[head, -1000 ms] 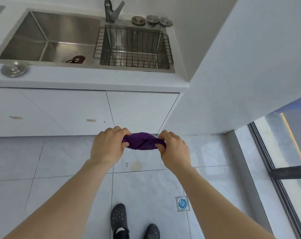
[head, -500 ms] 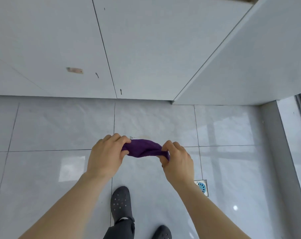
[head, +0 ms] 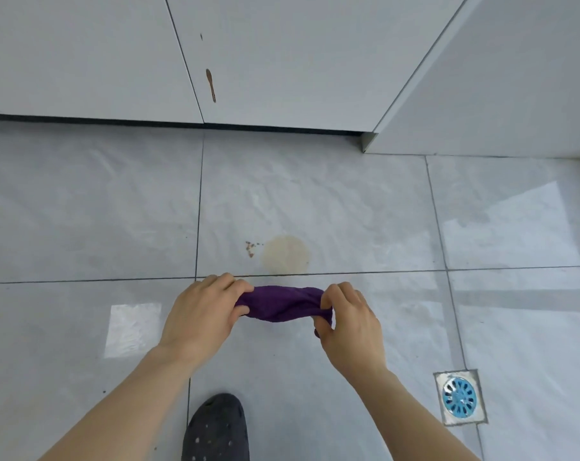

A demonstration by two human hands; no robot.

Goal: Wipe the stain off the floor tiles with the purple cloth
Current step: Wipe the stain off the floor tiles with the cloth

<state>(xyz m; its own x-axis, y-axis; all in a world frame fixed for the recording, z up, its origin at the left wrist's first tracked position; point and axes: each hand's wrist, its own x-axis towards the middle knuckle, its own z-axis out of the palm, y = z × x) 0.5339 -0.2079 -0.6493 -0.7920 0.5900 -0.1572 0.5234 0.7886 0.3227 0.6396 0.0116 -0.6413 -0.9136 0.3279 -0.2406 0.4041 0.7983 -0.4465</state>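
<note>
Grey floor tiles fill the view, and the pale brown stain on them serves as the landmark. To the left of the stain and nearer to the person, the left hand has its fingers curled closed on one end of the purple cloth. Just left of the stain there are some small dark brown specks. The cloth is bunched into a short roll and is held in the air, just on the near side of the stain, not touching the floor as far as I can judge. To the right of the stain and nearer to the person, the right hand pinches the other end, fingers closed on it. Far to the right of the stain and closer to the person sits a floor drain with a blue grate. I think that the step in hand is to bring the cloth down. To do it well, the person should make a flat pad, press it fully over the stain, and rub also toward the specks, so nothing remains at the grout line.
</note>
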